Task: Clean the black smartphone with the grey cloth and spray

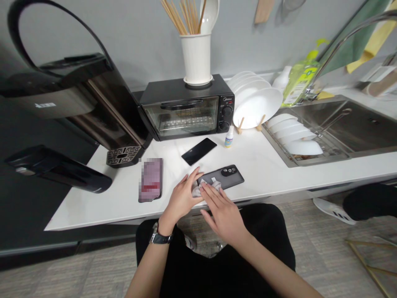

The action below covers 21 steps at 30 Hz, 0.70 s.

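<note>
Part of the grey phone [235, 178], mid-frame, hides under cloth [196, 191]. Your right hand [222, 210] rests there, fingers straight; your left hand [182, 197] spreads, grip unclear.

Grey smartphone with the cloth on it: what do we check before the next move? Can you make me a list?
1. Grey smartphone lies camera side up on the countertop: ok
2. Left hand at its left end: ok
3. Cloth under the right hand's fingers: ok
4. Small bottle upright, apart from the hands: ok
5. Surface beneath the cloth clean: cannot tell, it's covered
</note>
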{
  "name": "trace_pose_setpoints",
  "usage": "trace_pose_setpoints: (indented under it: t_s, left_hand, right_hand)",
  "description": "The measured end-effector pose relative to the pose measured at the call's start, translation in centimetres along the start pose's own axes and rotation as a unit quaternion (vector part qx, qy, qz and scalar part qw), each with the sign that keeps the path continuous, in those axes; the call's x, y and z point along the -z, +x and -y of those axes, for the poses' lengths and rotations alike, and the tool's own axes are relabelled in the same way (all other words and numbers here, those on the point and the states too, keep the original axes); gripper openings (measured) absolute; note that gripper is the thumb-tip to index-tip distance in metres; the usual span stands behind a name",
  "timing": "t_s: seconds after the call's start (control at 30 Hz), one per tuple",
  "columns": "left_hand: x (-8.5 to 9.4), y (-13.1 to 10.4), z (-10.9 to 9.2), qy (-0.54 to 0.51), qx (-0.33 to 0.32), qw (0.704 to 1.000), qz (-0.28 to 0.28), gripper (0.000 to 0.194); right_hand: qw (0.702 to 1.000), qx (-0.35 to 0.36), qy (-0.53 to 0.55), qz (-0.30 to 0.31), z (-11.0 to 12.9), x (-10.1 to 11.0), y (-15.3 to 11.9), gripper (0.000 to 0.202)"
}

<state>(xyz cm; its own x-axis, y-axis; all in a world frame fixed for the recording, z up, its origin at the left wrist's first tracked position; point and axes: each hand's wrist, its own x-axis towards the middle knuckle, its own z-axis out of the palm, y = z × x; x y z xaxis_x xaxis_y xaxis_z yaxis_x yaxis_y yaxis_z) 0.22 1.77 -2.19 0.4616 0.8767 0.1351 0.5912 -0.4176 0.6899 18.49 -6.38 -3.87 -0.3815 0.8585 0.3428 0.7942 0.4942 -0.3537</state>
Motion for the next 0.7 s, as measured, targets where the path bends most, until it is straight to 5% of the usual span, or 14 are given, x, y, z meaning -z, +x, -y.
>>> trace_pose_setpoints:
  t_s: [0.2, 0.37, 0.47, 0.57, 0.7]
  left_hand:
    - [0.0, 0.1, -0.2, 0.021, 0.0, 1.0, -0.004, 0.086]
    - [0.1, 0.3, -0.4, 0.016, -0.012, 1.0, -0.005, 0.083]
    - [0.0, 0.2, -0.3, 0.007, -0.01, 1.0, -0.007, 0.084]
    - [-0.2, -0.1, 0.2, -0.011, -0.015, 1.0, -0.009, 0.075]
    - [-0.1, -0.6, 0.9, -0.017, -0.029, 0.999, -0.015, 0.081]
  right_hand:
    - [0.993, -0.059, -0.093, -0.045, -4.8, 2.2, -2.9, 0.065]
    - [0.981, -0.132, -0.109, -0.086, -6.7, 2.1, -0.7, 0.066]
    - [0.979, -0.153, -0.077, -0.107, -4.9, 0.4, 2.7, 0.063]
    - [0.988, -0.135, -0.033, -0.061, -1.1, -1.4, 5.8, 0.061]
    - [0.994, -0.103, 0.011, -0.028, 2.7, -2.2, 6.0, 0.062]
